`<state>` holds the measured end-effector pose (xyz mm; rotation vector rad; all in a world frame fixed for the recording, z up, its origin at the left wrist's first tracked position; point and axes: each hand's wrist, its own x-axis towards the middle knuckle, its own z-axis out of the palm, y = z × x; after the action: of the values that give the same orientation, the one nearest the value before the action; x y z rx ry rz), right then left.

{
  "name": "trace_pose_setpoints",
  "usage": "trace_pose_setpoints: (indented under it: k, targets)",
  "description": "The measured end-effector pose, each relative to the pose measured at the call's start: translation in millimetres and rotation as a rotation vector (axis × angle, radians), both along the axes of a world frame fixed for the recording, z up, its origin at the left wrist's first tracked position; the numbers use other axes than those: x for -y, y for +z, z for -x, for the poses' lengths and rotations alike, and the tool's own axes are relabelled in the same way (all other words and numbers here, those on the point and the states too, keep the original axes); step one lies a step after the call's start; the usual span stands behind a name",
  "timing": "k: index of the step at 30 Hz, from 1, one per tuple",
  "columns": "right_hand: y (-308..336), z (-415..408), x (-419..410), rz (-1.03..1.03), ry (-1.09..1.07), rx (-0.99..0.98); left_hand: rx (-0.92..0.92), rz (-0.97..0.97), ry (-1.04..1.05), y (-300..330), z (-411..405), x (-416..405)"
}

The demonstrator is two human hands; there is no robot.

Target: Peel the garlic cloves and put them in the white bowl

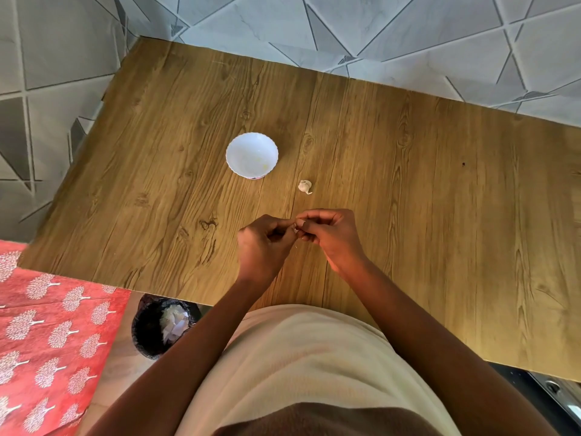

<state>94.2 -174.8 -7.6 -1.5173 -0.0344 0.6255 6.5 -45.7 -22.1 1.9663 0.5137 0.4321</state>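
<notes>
Where grey triangle-patterned tiles meet it, a wooden table point(408, 190). On it one white bowl point(251, 155), at eleven o'clock from one garlic bulb point(305, 186), just apart. At six o'clock from the bulb, left hand point(262, 247) and right hand point(330, 236), fingers curled, pinching between them what looks like one garlic clove point(296, 229), mostly hidden. Below the table's near edge, one black bin point(163, 328), beside red patterned cloth point(47, 341).

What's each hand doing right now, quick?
Left hand: fingers curled, pinching the garlic clove.
Right hand: fingers curled, pinching the same clove from the other side.
</notes>
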Motion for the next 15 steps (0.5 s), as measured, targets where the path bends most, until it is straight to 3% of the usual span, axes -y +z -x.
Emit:
trace_pose_setpoints:
  k: [9,15]
  targets:
    - [-4.7,-0.5,-4.4,0.004,-0.002,-0.003,-0.019,0.134,0.067,-1.6,2.5,4.5]
    - [-6.3,-1.0,-3.2,0.002,-0.011,0.013,-0.072,0.357,0.052,0.9,1.1,4.1]
